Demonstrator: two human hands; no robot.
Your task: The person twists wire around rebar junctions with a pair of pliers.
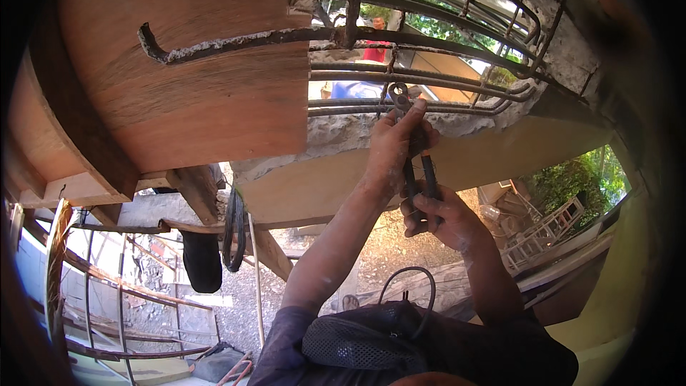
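Both of my hands are raised in front of me on a pair of dark pincers (429,175). My left hand (391,144) is closed round the tool just below its jaws, thumb pointing up. Lower down, my right hand (446,216) has its fingers wrapped about the handles. The rounded pincer head lies in front of the lower rebar (471,86), next to a thin vertical stirrup; whether the jaws grip anything is too small to tell. Above it, a thicker bar (243,41) with a bent end runs left across a plywood panel (193,107).
Broken concrete (336,132) edges the bars from below. Wooden framing (107,186) supports the plywood at left. A coil of dark wire (234,232) hangs beside a black hanging object (202,261). Far below are gravelly ground and a ladder (554,225). A person in red (376,50) is beyond the bars.
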